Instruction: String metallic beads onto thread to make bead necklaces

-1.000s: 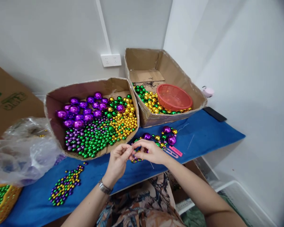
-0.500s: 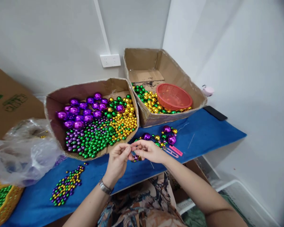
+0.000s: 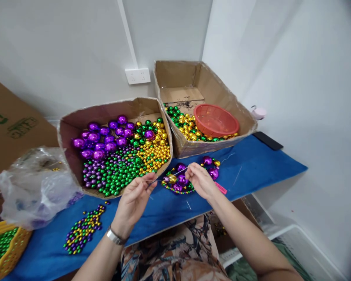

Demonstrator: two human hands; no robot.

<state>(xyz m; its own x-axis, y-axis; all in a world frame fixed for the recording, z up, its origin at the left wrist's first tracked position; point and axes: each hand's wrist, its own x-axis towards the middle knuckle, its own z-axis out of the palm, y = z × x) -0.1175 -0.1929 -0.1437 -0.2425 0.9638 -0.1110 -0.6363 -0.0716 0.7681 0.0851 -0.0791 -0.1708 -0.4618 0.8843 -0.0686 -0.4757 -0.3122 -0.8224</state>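
A thin clear string [image 3: 180,171] runs to both of my hands, above the front of the blue-covered table. My left hand [image 3: 135,198], with a watch on its wrist, pinches one end in front of the left box. Fingers closed, my right hand [image 3: 201,180] pinches the other end. Between and below the hands lies a bead strand [image 3: 182,180] of large purple, gold and small green beads. Part of it is behind my right hand. A pink tag [image 3: 221,188] rests beside my right wrist, and a loose piece of string [image 3: 188,205] lies nearer the edge.
A cardboard box [image 3: 114,104] of purple, green and gold beads stands behind my left hand. Another box [image 3: 219,84] holds beads and a red basket [image 3: 216,120]. Loose small beads [image 3: 83,230], a plastic bag [image 3: 32,195] and a yellow basket [image 3: 20,244] are at left; a black phone-like slab [image 3: 268,141] at right.
My hands have moved apart from close together, left hand to the left and right hand to the right. The string now stretches out from them, and the bead strand shows between them.
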